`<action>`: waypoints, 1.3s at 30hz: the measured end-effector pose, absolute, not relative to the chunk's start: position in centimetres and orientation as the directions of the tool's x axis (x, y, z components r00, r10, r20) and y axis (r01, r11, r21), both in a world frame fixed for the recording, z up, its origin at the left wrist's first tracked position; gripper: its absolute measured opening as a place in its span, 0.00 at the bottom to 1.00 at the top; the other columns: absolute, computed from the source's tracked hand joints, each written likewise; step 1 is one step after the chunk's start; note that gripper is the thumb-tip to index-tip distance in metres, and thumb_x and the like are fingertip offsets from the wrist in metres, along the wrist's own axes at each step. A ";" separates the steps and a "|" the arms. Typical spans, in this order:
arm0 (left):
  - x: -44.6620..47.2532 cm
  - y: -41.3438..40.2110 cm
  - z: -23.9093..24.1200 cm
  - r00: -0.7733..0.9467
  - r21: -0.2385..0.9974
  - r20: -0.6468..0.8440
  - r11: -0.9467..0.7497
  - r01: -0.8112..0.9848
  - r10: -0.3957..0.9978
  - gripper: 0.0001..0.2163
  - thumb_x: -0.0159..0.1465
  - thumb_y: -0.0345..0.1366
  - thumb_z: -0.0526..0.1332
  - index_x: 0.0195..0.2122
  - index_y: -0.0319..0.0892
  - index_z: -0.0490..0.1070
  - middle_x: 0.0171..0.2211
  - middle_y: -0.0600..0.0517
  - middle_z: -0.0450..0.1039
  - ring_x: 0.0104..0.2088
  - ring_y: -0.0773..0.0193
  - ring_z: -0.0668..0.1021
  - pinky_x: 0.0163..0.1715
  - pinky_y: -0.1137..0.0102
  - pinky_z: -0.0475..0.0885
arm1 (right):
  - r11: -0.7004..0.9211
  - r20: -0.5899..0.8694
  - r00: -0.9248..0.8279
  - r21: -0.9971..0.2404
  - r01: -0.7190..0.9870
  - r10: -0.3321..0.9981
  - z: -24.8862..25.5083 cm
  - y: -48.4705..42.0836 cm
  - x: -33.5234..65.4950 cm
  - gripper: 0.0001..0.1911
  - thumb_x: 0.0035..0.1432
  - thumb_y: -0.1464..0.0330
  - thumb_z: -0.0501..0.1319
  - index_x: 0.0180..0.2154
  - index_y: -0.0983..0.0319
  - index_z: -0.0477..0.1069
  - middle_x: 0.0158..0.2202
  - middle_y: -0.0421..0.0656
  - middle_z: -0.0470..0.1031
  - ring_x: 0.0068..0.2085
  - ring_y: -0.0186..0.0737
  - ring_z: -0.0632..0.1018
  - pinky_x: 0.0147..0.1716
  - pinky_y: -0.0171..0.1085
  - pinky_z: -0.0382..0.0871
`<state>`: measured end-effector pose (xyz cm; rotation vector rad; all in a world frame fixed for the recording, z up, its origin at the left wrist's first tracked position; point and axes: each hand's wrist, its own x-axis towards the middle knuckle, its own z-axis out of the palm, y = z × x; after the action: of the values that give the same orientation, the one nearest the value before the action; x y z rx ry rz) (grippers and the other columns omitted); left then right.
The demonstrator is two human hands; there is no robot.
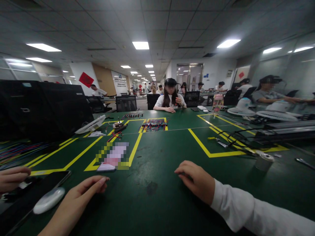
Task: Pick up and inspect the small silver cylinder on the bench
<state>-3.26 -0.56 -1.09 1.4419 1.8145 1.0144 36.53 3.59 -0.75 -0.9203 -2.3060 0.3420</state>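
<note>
My left hand [90, 189] hovers over the green table [157, 209] at the lower left, thumb and fingertips drawn together with nothing visible in them. Just beyond it lies a phone [105, 167], its screen mostly blurred out. A white mouse-shaped object [49, 200] is beside my left wrist, next to a dark flat device [52, 182]. My right hand [197, 179], in a white sleeve [238, 203], rests at or just above the tabletop right of centre. Its fingers are loosely bent and apart, and they hold nothing I can see.
Another person's hand [13, 178] is at the left edge. Yellow tape [209, 152] marks out areas. Wired parts [155, 124] lie mid-table, near a small motor-like part [119, 126]. A can [264, 160] and black cables [236, 139] are rightward; a person [169, 98] sits opposite.
</note>
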 end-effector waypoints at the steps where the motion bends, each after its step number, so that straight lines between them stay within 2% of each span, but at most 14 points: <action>1: -3.2 -0.6 -1.1 -0.229 0.855 0.013 0.108 0.507 0.973 0.18 0.57 0.54 0.60 0.38 0.45 0.76 0.31 0.52 0.79 0.38 0.54 0.80 0.40 0.65 0.72 | 0.726 0.502 -0.529 -0.399 0.560 0.684 -0.5 3.8 37.8 0.12 0.61 0.74 0.52 0.43 0.63 0.71 0.41 0.45 0.71 0.42 0.33 0.71 0.43 0.35 0.68; 3: -2.9 -0.7 -0.7 -0.233 0.857 0.025 0.099 0.506 0.972 0.18 0.57 0.54 0.60 0.38 0.45 0.76 0.31 0.52 0.79 0.37 0.53 0.80 0.40 0.65 0.72 | 0.704 0.587 -0.462 -0.283 0.652 0.664 0.2 4.5 41.1 0.12 0.63 0.71 0.50 0.42 0.63 0.71 0.40 0.45 0.71 0.42 0.34 0.71 0.43 0.36 0.67; 5: -2.3 -0.8 -0.2 -0.230 0.851 0.025 0.100 0.516 0.973 0.19 0.57 0.53 0.60 0.37 0.44 0.77 0.30 0.51 0.79 0.37 0.53 0.80 0.40 0.64 0.72 | 0.610 0.644 -0.392 -0.150 0.778 0.657 1.0 5.2 45.4 0.12 0.64 0.67 0.51 0.40 0.63 0.72 0.39 0.46 0.72 0.42 0.36 0.71 0.44 0.38 0.66; 8: -1.4 -1.1 0.6 -0.234 0.847 0.026 0.104 0.522 0.972 0.19 0.57 0.53 0.60 0.37 0.43 0.77 0.29 0.51 0.80 0.37 0.52 0.80 0.41 0.64 0.72 | 0.300 0.653 -0.239 0.020 0.954 0.718 2.4 5.9 52.6 0.15 0.62 0.61 0.53 0.39 0.63 0.72 0.39 0.47 0.72 0.42 0.42 0.72 0.44 0.43 0.64; 10: -1.1 -1.2 0.8 -0.249 0.847 0.033 0.105 0.520 0.968 0.19 0.56 0.53 0.61 0.38 0.42 0.78 0.30 0.51 0.80 0.38 0.52 0.80 0.42 0.64 0.72 | 0.069 0.611 -0.087 0.052 0.996 0.787 3.0 6.1 57.1 0.18 0.61 0.59 0.51 0.40 0.64 0.72 0.40 0.49 0.73 0.41 0.45 0.72 0.40 0.43 0.63; 13: -0.9 -1.1 0.9 -0.269 0.850 0.028 0.118 0.514 0.963 0.20 0.55 0.53 0.62 0.38 0.42 0.78 0.31 0.51 0.81 0.38 0.51 0.80 0.42 0.64 0.73 | -0.109 0.455 0.120 -0.051 0.993 0.882 3.1 6.1 62.5 0.17 0.58 0.60 0.51 0.37 0.64 0.73 0.39 0.51 0.74 0.37 0.44 0.74 0.37 0.41 0.63; 17: -0.8 -1.2 1.0 -0.271 0.843 0.009 0.138 0.520 0.963 0.20 0.57 0.53 0.61 0.40 0.42 0.77 0.31 0.51 0.81 0.38 0.52 0.80 0.41 0.65 0.72 | -0.208 0.270 0.250 -0.176 0.962 0.930 2.8 5.8 65.8 0.17 0.56 0.60 0.53 0.36 0.64 0.74 0.36 0.51 0.75 0.34 0.43 0.75 0.36 0.40 0.64; 22: -0.5 -1.4 1.2 -0.269 0.852 0.025 0.120 0.509 0.963 0.19 0.56 0.52 0.61 0.38 0.41 0.77 0.31 0.51 0.80 0.37 0.54 0.80 0.41 0.66 0.72 | -0.265 0.285 0.319 -0.214 0.940 0.904 3.4 5.1 66.2 0.18 0.55 0.58 0.55 0.38 0.64 0.74 0.36 0.51 0.75 0.34 0.42 0.75 0.37 0.40 0.63; 27: -0.3 -1.4 1.3 -0.283 0.856 0.034 0.118 0.504 0.958 0.19 0.56 0.52 0.61 0.37 0.41 0.78 0.30 0.50 0.80 0.36 0.53 0.81 0.42 0.65 0.73 | -0.280 0.201 0.336 -0.260 0.924 0.920 4.0 4.5 66.3 0.18 0.53 0.57 0.57 0.37 0.63 0.75 0.34 0.51 0.76 0.31 0.42 0.75 0.34 0.40 0.63; 31: -0.3 -1.4 1.4 -0.280 0.847 0.044 0.112 0.519 0.959 0.19 0.56 0.52 0.61 0.37 0.42 0.78 0.30 0.51 0.80 0.36 0.53 0.80 0.42 0.65 0.73 | -0.321 0.190 0.384 -0.293 0.901 0.904 4.2 4.0 66.1 0.20 0.53 0.55 0.57 0.39 0.62 0.75 0.36 0.50 0.76 0.33 0.42 0.76 0.36 0.40 0.64; 39: -0.5 -1.3 0.9 -0.288 0.853 0.061 0.100 0.512 0.956 0.20 0.55 0.53 0.61 0.38 0.41 0.78 0.30 0.51 0.81 0.36 0.53 0.81 0.40 0.65 0.74 | -0.276 0.188 0.338 -0.293 0.915 0.922 4.0 3.9 66.2 0.24 0.47 0.50 0.58 0.36 0.62 0.75 0.33 0.52 0.76 0.30 0.43 0.75 0.31 0.40 0.62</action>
<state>-0.50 -1.32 0.90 1.4322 1.8594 1.1023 66.16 3.92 3.96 -2.2615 -1.6283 0.0270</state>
